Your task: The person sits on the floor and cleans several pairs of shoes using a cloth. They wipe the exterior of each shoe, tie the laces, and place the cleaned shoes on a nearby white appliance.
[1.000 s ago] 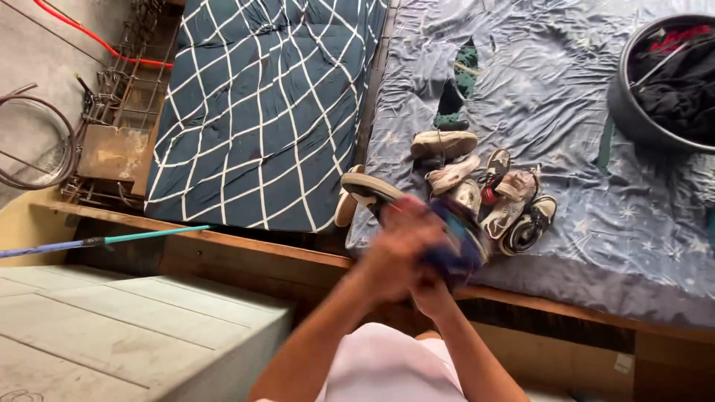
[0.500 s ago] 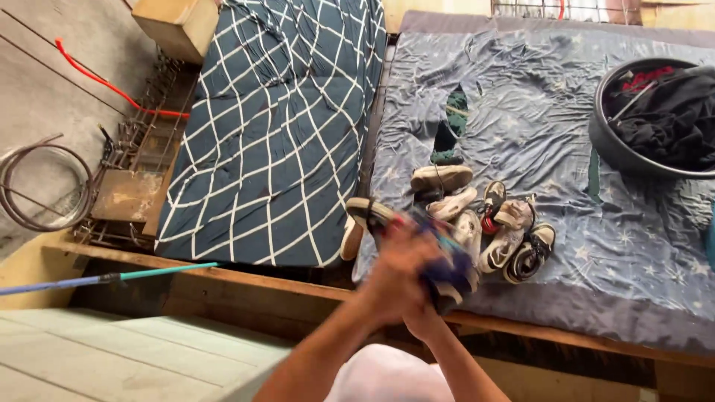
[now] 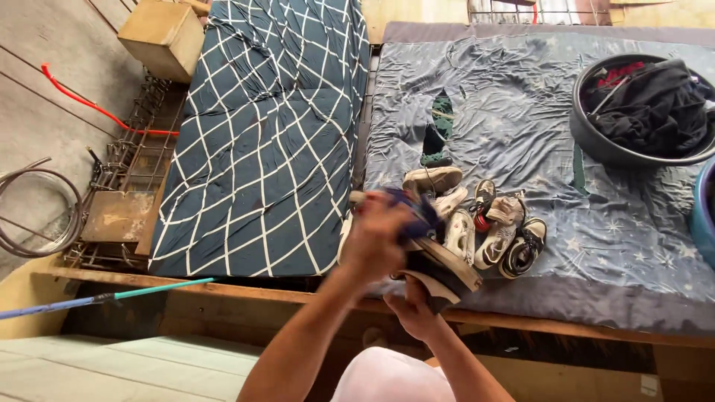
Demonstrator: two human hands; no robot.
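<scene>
My left hand [image 3: 375, 242] is raised over the near edge of the grey star-print mattress [image 3: 633, 216] and grips a dark blue cloth-like thing [image 3: 414, 211], pressed against a dark shoe with a tan sole [image 3: 449, 266]. My right hand [image 3: 412, 311] holds that shoe from below. Just beyond my hands lies a pile of several worn shoes [image 3: 491, 223] on the grey mattress. What exactly the blue thing is stays blurred.
A navy mattress with a white diamond pattern [image 3: 268, 134] lies to the left. A black tub of dark clothes [image 3: 596, 141] stands at the far right, a blue basin edge [image 3: 701, 216] beside it. A teal-handled pole [image 3: 149, 290], metal rebar frames [image 3: 123, 179] and a wooden box [image 3: 160, 37] are at the left.
My hands have risen slightly with the shoe, and the left hand has shifted over it with the blue thing. The view has tilted up, showing more of both mattresses.
</scene>
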